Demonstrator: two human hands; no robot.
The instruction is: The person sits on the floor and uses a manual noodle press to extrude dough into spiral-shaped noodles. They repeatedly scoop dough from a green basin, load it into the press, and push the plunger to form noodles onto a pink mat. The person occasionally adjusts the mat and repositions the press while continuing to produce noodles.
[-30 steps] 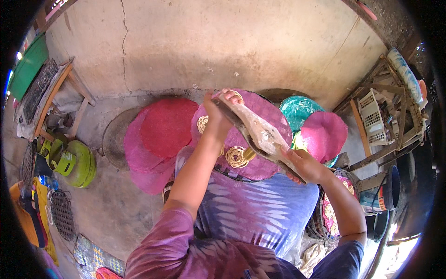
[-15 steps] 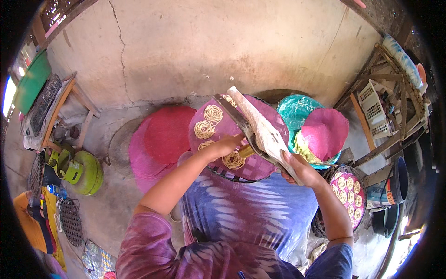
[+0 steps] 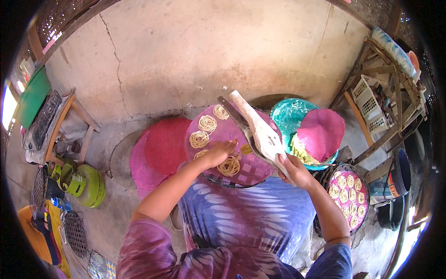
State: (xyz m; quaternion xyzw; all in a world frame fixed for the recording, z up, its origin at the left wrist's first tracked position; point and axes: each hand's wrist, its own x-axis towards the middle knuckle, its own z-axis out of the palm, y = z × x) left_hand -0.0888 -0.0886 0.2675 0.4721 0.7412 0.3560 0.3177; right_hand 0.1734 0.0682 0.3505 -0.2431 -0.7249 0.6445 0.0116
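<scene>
My right hand [image 3: 295, 169] is closed around the lower end of a wooden noodle press [image 3: 260, 128], a pale, flour-dusted lever with a darker board alongside. It slants over a round pink mat [image 3: 206, 106], with a yellowish cylinder [image 3: 246, 149] sticking out on its left. My left hand [image 3: 222, 152] is just left of the cylinder, fingers stretched out, with no object visible in them. Close under that hand lies a loose coil of noodle strands [image 3: 229, 166]. Several finished coils [image 3: 207, 123] curve along the mat's left side, one partly covered by my left hand.
Right of the mat, a turquoise basin [image 3: 290, 113] holds pale yellow dough [image 3: 303, 152] under a pink cloth [image 3: 320, 132]. A round tray of coils [image 3: 333, 190] is at lower right. Red mats [image 3: 168, 145] lie at left, near a green gas cylinder [image 3: 90, 186]. A wall [image 3: 209, 51] stands behind.
My left hand has drawn back slightly left from the cylinder. The press stays in my right hand over the mat, with its slant a little steeper. The whole view has shifted slightly.
</scene>
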